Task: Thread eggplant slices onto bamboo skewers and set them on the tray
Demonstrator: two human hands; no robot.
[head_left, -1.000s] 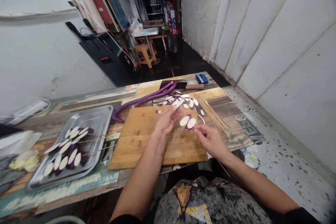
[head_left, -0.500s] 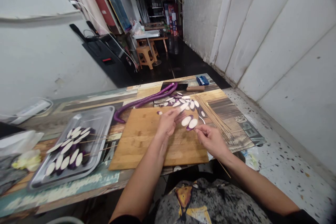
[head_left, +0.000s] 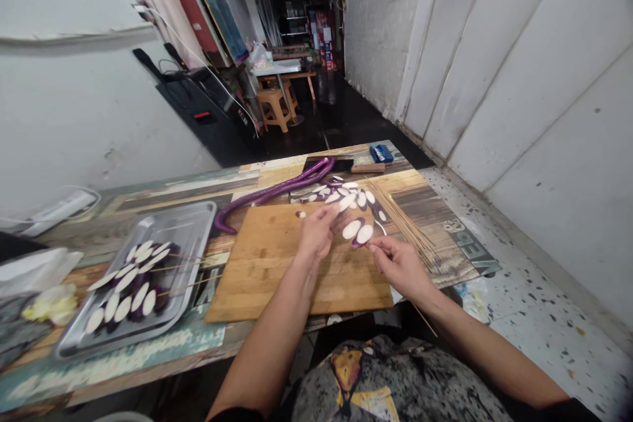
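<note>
Left hand (head_left: 316, 232) pinches a slice (head_left: 347, 202) near the board's (head_left: 267, 264) far edge, right hand's (head_left: 401, 265) fingers clamped on skewer (head_left: 424, 320) beside two eggplant pieces (head_left: 364, 234); probably light, soft, tearable, best held by skin edges.

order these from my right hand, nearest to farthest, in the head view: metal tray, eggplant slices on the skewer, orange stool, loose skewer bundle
From your right hand:
1. eggplant slices, at its fingertips
2. skewer bundle, on the table's right side
3. metal tray, left of the board
4. orange stool, on the floor beyond the table
</note>
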